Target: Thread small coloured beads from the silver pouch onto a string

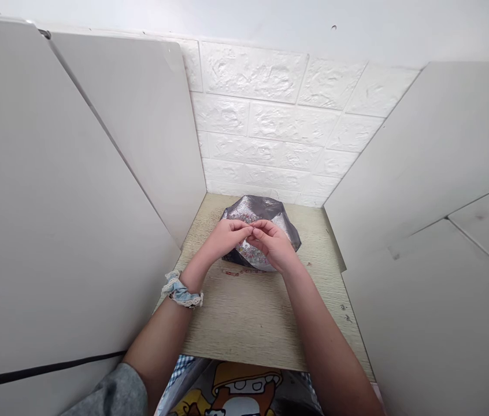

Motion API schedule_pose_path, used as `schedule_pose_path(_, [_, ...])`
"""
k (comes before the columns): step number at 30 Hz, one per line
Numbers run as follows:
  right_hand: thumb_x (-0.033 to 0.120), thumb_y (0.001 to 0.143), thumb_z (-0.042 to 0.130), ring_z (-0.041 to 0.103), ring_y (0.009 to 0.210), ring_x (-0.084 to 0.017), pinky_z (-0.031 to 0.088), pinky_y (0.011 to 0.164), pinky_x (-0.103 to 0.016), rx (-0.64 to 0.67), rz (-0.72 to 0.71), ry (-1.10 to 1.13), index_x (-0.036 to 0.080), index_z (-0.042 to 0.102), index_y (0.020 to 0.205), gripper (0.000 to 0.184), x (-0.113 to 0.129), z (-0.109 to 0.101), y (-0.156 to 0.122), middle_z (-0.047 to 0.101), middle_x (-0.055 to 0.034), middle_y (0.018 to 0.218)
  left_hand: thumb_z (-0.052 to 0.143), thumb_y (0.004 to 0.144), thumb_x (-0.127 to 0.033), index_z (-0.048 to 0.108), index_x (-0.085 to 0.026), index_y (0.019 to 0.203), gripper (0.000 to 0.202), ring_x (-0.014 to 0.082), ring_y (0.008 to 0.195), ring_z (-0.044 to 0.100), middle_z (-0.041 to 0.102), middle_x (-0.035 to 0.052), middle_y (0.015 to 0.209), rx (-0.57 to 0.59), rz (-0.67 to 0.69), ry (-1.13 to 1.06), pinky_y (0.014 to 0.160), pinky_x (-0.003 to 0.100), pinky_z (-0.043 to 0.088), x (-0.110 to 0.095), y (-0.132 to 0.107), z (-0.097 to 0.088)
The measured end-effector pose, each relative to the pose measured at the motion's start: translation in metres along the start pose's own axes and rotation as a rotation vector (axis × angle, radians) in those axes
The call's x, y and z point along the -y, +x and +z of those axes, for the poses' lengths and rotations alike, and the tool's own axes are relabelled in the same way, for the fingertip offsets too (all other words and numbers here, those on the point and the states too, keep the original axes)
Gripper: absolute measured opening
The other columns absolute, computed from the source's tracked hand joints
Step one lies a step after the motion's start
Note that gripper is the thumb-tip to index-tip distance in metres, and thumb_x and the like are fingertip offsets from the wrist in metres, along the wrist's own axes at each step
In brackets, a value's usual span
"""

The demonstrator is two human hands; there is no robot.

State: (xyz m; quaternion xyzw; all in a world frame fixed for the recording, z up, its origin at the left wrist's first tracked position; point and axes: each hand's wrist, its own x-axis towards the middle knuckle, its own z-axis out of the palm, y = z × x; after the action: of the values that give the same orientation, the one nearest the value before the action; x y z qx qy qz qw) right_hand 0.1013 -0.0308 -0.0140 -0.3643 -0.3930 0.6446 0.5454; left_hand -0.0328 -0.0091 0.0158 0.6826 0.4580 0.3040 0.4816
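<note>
Both hands meet above a shiny silver-grey bag (252,205) that lies on the tabletop, with many small coloured beads (251,254) on it. The fingers of my left hand (226,236) are pinched, its thumb and index tip touching the other hand's fingertips. My right hand (274,242) is pinched in the same way. Whatever sits between the fingertips is too small to make out. Just in front of the bag, below the hands, lies a short row of reddish beads (232,273). A light-blue scrunchie with lace (181,292) circles my left wrist.
The pale wooden tabletop (244,318) runs back to a white brick-patterned wall (266,121). White panels (118,115) stand close on the left, and another panel (422,173) on the right. Two small shiny bits (345,312) lie near the right edge.
</note>
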Motion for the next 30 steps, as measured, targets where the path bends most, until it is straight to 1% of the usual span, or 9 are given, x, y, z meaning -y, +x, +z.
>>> schedule_pose_path(3, [0.027,0.065,0.062,0.055,0.067,-0.008,0.044,0.074,-0.027,0.022,-0.005,-0.024,0.018,0.053,0.074,0.015,-0.0003,0.0002,-0.0002,0.056,0.0031,0.073,0.048,0.068,-0.035,0.057,-0.012,0.06,0.026,0.0048,0.041,0.033,0.042,-0.0036,0.045,0.033,-0.04,-0.053,0.04,0.018,0.024,0.0014,0.0013,0.0004])
schedule_pose_path(7, [0.028,0.065,0.061,0.056,0.065,-0.009,0.044,0.075,-0.029,0.042,-0.008,-0.048,0.019,0.052,0.075,0.016,-0.0014,0.0001,-0.0001,0.056,0.0029,0.071,0.048,0.069,-0.033,0.053,-0.012,0.057,0.024,0.0034,0.036,0.032,0.044,-0.0033,0.045,0.07,-0.088,-0.125,0.036,0.018,0.024,0.0011,0.0011,-0.0001])
schedule_pose_path(12, [0.03,0.065,0.062,0.055,0.065,-0.009,0.044,0.072,-0.028,0.024,-0.038,-0.121,0.018,0.052,0.075,0.018,-0.0028,-0.0022,0.001,0.056,0.0027,0.069,0.048,0.07,-0.032,0.051,-0.012,0.055,0.025,0.0023,0.033,0.032,0.048,-0.002,0.048,0.106,-0.085,-0.17,0.034,0.017,0.023,-0.0011,-0.0004,-0.002])
schedule_pose_path(17, [0.031,0.063,0.062,0.052,0.065,-0.01,0.042,0.064,-0.026,-0.069,-0.145,-0.313,0.017,0.052,0.069,0.018,-0.0028,-0.0051,0.0017,0.055,0.0012,0.068,0.049,0.069,-0.032,0.052,-0.012,0.056,0.024,0.0017,0.032,0.032,0.05,-0.0013,0.05,0.093,-0.095,-0.173,0.033,0.017,0.023,0.0003,0.0004,-0.0018])
schedule_pose_path(20, [0.031,0.063,0.061,0.051,0.066,-0.011,0.042,0.063,-0.026,-0.07,-0.21,-0.349,0.018,0.05,0.065,0.017,-0.0029,-0.0053,0.0018,0.055,0.0002,0.074,0.05,0.069,-0.031,0.052,-0.012,0.056,0.024,0.0015,0.032,0.031,0.048,-0.0025,0.046,0.086,-0.099,-0.176,0.032,0.016,0.022,-0.0007,0.0,-0.001])
schedule_pose_path(22, [0.03,0.066,0.057,0.051,0.066,-0.011,0.042,0.065,-0.027,-0.049,-0.235,-0.387,0.018,0.049,0.067,0.014,-0.003,-0.0047,0.0018,0.054,0.0007,0.073,0.05,0.07,-0.031,0.052,-0.012,0.056,0.023,0.0016,0.032,0.031,0.045,-0.0036,0.043,0.086,-0.095,-0.184,0.032,0.016,0.022,-0.0018,-0.0005,-0.0005])
schedule_pose_path(24, [0.029,0.069,0.054,0.05,0.066,-0.011,0.041,0.066,-0.027,-0.013,-0.234,-0.424,0.019,0.049,0.07,0.011,-0.0027,-0.0035,0.0015,0.053,0.0019,0.068,0.049,0.071,-0.033,0.053,-0.013,0.059,0.024,0.0022,0.032,0.033,0.043,-0.0039,0.041,0.092,-0.094,-0.192,0.032,0.015,0.023,-0.0019,-0.0008,0.0])
schedule_pose_path(26, [0.028,0.071,0.051,0.049,0.065,-0.011,0.041,0.066,-0.027,0.014,-0.221,-0.434,0.019,0.049,0.071,0.009,-0.0019,-0.002,0.0011,0.051,0.0025,0.065,0.046,0.073,-0.038,0.053,-0.013,0.065,0.027,0.0033,0.033,0.038,0.046,-0.0028,0.044,0.102,-0.096,-0.216,0.032,0.015,0.026,-0.0008,-0.0006,0.0006])
schedule_pose_path(30, [0.029,0.072,0.05,0.047,0.065,-0.011,0.04,0.067,-0.026,0.018,-0.231,-0.423,0.019,0.049,0.069,0.011,0.0005,0.0009,-0.0001,0.05,0.002,0.066,0.038,0.076,-0.045,0.053,-0.013,0.074,0.036,0.0069,0.041,0.05,0.054,0.0025,0.063,0.121,-0.096,-0.287,0.032,0.017,0.032,0.0022,0.0003,0.0013])
